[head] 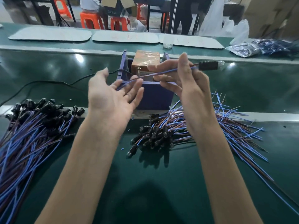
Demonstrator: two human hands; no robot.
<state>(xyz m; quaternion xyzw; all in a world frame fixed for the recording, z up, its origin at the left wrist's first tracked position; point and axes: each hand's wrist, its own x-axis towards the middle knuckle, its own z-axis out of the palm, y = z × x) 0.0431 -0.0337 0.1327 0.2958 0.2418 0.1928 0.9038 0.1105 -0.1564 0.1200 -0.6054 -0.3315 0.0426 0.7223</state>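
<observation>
My right hand (186, 78) pinches one wired lamp holder by its blue and brown wires, just behind the black holder (208, 65) with a clear bulb tip pointing right. The blue wire (145, 75) runs left from that pinch across the fingertips of my left hand (113, 94), which is palm up with relaxed, spread fingers. Both hands hover in front of a small blue box-shaped machine (155, 96) with an orange-brown block (146, 62) on top.
A big pile of wired black holders (32, 126) lies at the left on the green belt (145, 183). A second pile (169, 135) lies under my right wrist. A black cable (48, 82) snakes left from the machine. Grey mats, bagged parts and orange stools sit beyond.
</observation>
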